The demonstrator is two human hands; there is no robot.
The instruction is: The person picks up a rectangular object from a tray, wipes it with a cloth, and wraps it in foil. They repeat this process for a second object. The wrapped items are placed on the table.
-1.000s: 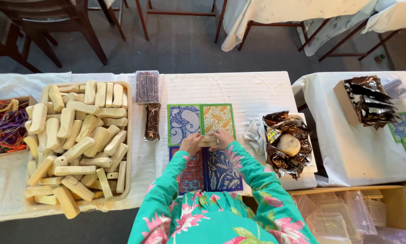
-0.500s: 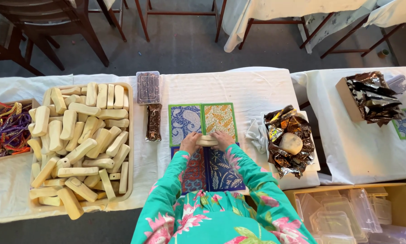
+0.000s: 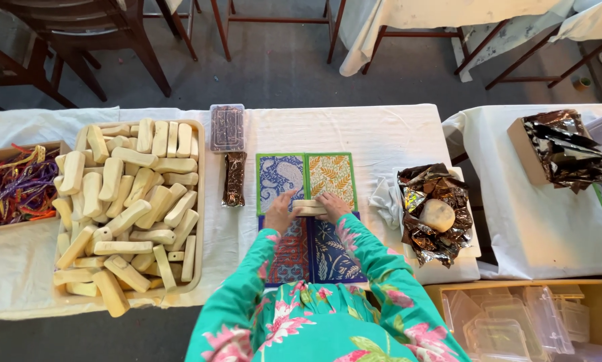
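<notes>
- I'm holding the pale bar [image 3: 309, 207] over the patterned sheets [image 3: 306, 181] on the table [image 3: 381, 137] — left hand [image 3: 281, 213] and right hand [image 3: 333, 206] fingers pinching its ends.
- It's looking stiff, light, possibly crumbly — I'm judging the ends the safest hold.

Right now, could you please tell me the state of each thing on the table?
Pale bar: held flat at both ends on the patterned mats.
Left hand: closed on the bar's left end.
Right hand: closed on its right end.
Tray: heaped with pale bars.
Foil wrappers: crumpled, open.
Clear box: lid on.
</notes>
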